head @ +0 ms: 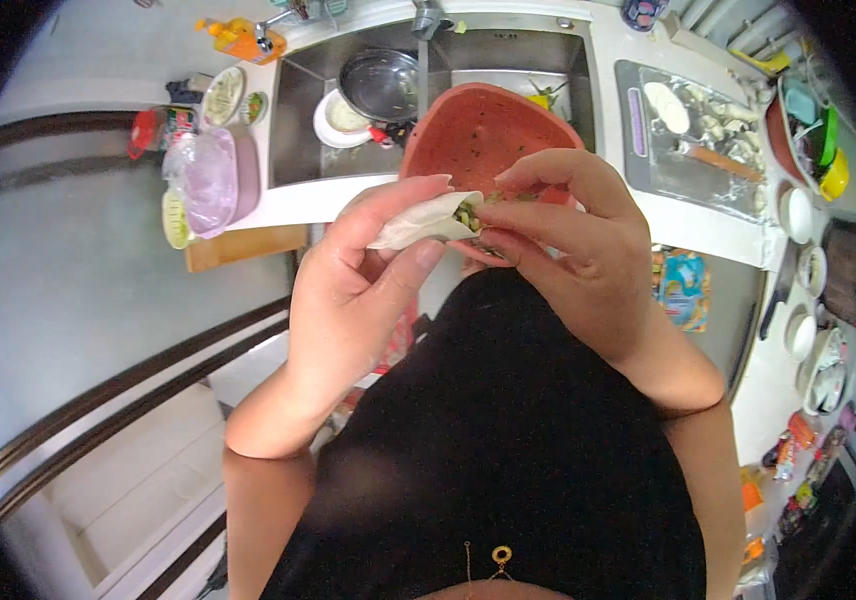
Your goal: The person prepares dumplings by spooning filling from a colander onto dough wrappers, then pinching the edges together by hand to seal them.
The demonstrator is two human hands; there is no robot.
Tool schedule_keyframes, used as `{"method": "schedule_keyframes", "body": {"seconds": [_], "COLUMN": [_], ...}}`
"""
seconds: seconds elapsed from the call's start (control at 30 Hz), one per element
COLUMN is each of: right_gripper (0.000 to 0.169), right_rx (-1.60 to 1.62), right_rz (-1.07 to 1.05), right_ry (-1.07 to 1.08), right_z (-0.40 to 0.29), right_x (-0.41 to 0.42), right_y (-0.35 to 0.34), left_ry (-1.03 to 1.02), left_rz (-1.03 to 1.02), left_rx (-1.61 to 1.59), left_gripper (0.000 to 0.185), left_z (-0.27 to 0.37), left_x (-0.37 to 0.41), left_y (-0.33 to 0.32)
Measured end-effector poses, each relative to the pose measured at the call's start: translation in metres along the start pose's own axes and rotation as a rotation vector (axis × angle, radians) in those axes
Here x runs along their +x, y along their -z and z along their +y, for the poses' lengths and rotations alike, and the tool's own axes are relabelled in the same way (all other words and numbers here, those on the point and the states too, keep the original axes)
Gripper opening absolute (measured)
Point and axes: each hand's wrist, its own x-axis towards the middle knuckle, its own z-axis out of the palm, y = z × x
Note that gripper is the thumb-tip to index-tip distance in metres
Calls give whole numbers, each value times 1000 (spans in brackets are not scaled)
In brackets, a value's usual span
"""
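Note:
My left hand (356, 292) holds a folded dumpling wrapper (424, 221), pale and soft, between thumb and fingers. Green chopped filling (467, 217) shows at the wrapper's open right end. The fingertips of my right hand (578, 232) are at that end, beside the filling; whether they pinch the dough's edge is hard to tell. Beyond and partly beneath both hands is a reddish plastic basin (484, 124) with green bits on its inner wall. It overlaps the front edge of the sink, and my hands hide part of it.
A double steel sink (300, 142) holds a black pan (379, 82) and a white bowl (345, 116). Right of it, a cutting board (668, 180) bears dough pieces and a wooden rolling pin (720, 161). A lilac container (244, 180) stands left. Bowls (799, 214) line the right counter.

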Motion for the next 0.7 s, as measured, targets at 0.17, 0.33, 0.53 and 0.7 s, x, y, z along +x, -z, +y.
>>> {"method": "schedule_keyframes", "body": {"seconds": [0.17, 0.33, 0.53, 0.7], "right_gripper": [13, 13, 13, 12], "right_rx": [49, 90, 122, 146], "right_rz": [38, 57, 78, 76], "right_ry": [43, 69, 60, 42], "right_z": [10, 17, 20, 24], "right_x": [1, 2, 3, 4], "right_y": [-8, -12, -10, -7], "left_ry": [-49, -95, -29, 28], "left_rz": [-4, -14, 8, 41], "left_rx": [76, 83, 107, 173], "left_gripper": [37, 40, 42, 42], "left_z": [6, 8, 17, 22], "left_x": [2, 4, 6, 11], "left_y": [1, -4, -11, -13]}}
